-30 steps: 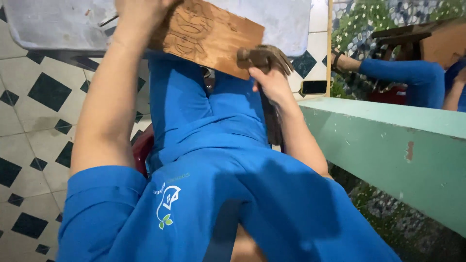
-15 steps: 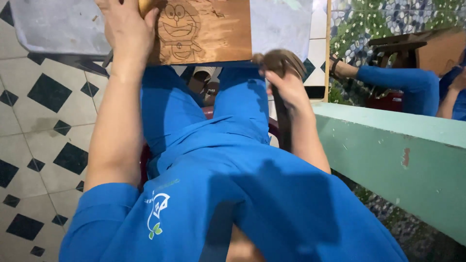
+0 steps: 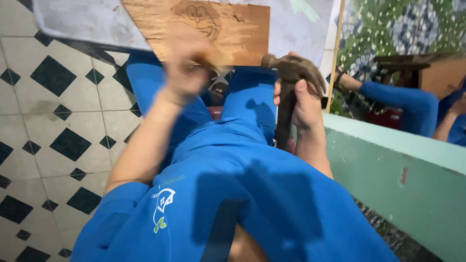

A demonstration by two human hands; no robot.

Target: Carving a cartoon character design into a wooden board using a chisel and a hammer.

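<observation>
- The wooden board [image 3: 221, 29] with a cartoon figure carved into it lies across our knees at the top of the view, half on a grey sheet [image 3: 87, 22] above the tiled floor [image 3: 43, 97].
- Our right hand [image 3: 303, 104] has its fingers wrapped tight round the handle of a wooden mallet [image 3: 291, 73], head raised just beside the board's near edge. A careless swing could glance off and mar the carving.
- Our left hand [image 3: 187, 70] is blurred; it seems to pinch something thin at the board's edge, perhaps a chisel, though we cannot tell. With those fingers so near the mallet, a missed blow could strike them.
- The board rests unclamped, so it may slip.
</observation>
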